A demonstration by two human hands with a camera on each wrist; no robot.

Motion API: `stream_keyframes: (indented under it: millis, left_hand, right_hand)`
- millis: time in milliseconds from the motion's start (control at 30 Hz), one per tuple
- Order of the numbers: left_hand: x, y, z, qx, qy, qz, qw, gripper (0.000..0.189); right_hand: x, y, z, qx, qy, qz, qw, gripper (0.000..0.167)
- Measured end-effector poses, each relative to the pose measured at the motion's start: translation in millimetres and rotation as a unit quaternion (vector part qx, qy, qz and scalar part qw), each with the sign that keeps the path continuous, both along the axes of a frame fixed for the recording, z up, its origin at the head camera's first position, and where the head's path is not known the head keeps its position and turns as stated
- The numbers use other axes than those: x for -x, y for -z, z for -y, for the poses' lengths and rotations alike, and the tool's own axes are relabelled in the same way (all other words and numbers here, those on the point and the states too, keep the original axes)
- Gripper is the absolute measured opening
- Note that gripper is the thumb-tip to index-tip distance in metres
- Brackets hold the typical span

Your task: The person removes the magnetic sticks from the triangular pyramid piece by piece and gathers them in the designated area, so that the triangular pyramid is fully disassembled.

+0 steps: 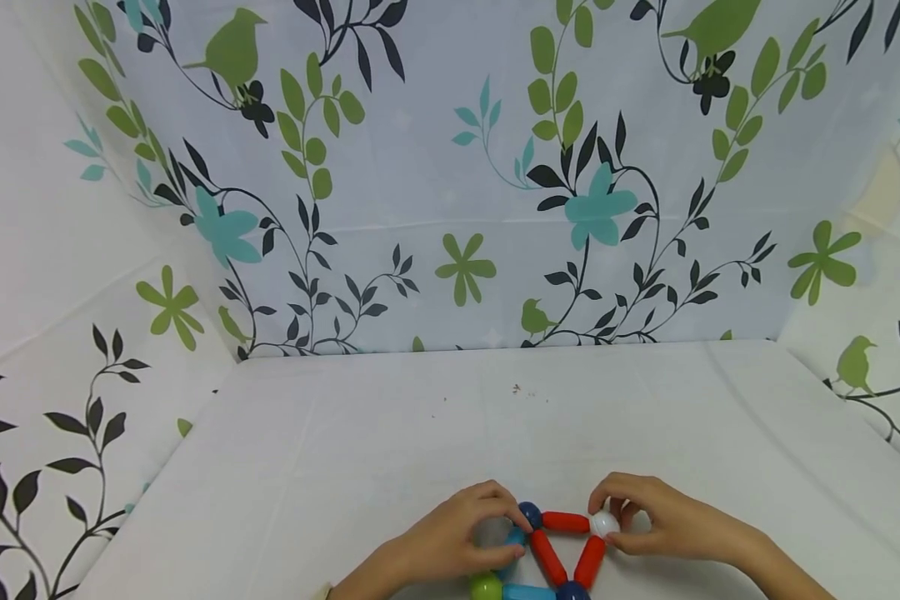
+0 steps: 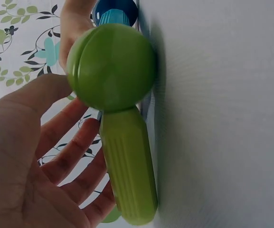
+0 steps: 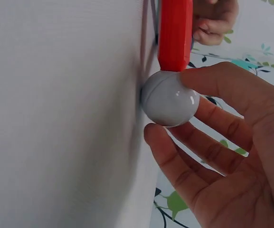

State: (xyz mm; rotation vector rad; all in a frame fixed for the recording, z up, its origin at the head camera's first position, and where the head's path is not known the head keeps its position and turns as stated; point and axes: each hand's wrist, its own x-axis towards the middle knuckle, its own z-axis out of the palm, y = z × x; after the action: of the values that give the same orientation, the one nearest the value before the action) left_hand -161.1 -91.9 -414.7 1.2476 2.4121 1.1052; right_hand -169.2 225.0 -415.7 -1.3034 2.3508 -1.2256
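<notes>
Red rods and balls form a triangle low in the head view, with a white ball at its right corner. My right hand pinches that white ball between thumb and fingers. At the top left corner is a dark blue ball. My left hand arches over the light blue rod below it, fingertips by the ball and thumb against the rod. This rod leads to a green ball. In the left wrist view, a green rod joins the green ball.
The pieces lie on a white table. A cloth printed with leaves and birds hangs behind and at the sides. Another light blue rod and a second dark blue ball sit at the frame's bottom edge.
</notes>
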Motion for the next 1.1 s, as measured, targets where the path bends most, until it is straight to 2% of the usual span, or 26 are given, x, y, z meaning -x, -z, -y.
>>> stream_keyframes:
  millis: [167,300,567,767,967,1100]
  left_hand:
    - [-0.1,-1.1,0.3,0.002,-0.018,-0.037,0.9992,0.018]
    - [0.0,-1.3,0.5,0.001,-0.026,-0.053,0.9983,0.018]
    - [1.1,0.2,2.9,0.000,-0.024,-0.047,0.9986,0.019]
    - [-0.9,-1.7,3.7,0.039,-0.024,-0.036,0.9983,0.023]
    - [-0.6,-1.6,3.6,0.045,-0.015,-0.041,0.9980,0.025]
    - [0.7,3.6,2.9,0.038,-0.018,-0.055,0.9976,0.023]
  right_hand:
    - [-1.3,3.6,8.9,0.012,0.004,-0.017,0.9998,0.024]
    - [-2.1,5.1,16.7,0.018,0.007,-0.029,0.9994,0.023]
    - [-4.9,5.7,34.4,0.015,0.002,-0.016,0.9998,0.022]
    - [-5.1,7.3,48.0,0.023,-0.003,-0.020,0.9995,0.021]
    - [-4.0,10.5,57.3,0.037,-0.016,-0.030,0.9987,0.020]
    - [-4.5,12.7,62.2,0.044,-0.026,-0.034,0.9981,0.021]
